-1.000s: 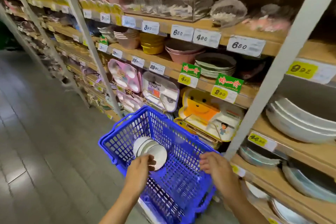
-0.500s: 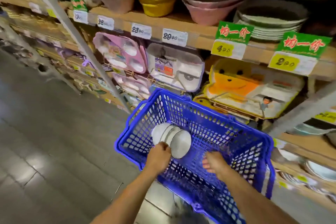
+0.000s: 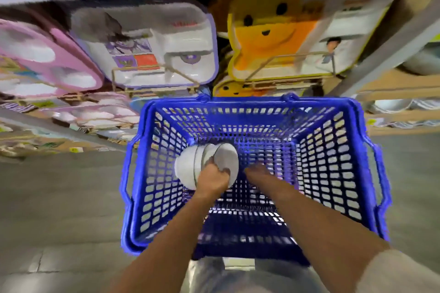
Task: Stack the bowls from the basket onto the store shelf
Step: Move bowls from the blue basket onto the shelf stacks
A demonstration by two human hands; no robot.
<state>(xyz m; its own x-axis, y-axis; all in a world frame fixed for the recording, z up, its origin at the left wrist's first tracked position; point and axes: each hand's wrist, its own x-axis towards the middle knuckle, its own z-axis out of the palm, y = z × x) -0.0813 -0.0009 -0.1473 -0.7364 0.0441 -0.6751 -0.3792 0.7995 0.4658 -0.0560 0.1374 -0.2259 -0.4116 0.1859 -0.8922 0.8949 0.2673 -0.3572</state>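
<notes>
A blue plastic basket (image 3: 333, 173) stands on the floor in front of the shelf. Inside it, at the left, several white bowls (image 3: 190, 164) lie nested on their side, mouths facing right. My left hand (image 3: 213, 179) grips the rim of the nearest bowl. My right hand (image 3: 258, 173) reaches down into the basket just right of the bowls, fingers extended toward the mesh floor, holding nothing. The frame is blurred by motion.
The wooden store shelf (image 3: 404, 83) rises behind the basket. Children's divided trays lean on wire racks: pink (image 3: 47, 59), white and purple (image 3: 152, 47), yellow bear (image 3: 266, 38). A grey upright post (image 3: 390, 47) slants at right. Grey floor (image 3: 59, 197) lies to the left.
My head has dropped closer over the basket. My left hand has closed on the nearest bowl's rim, and my right hand has come off the basket's rim and gone deeper inside.
</notes>
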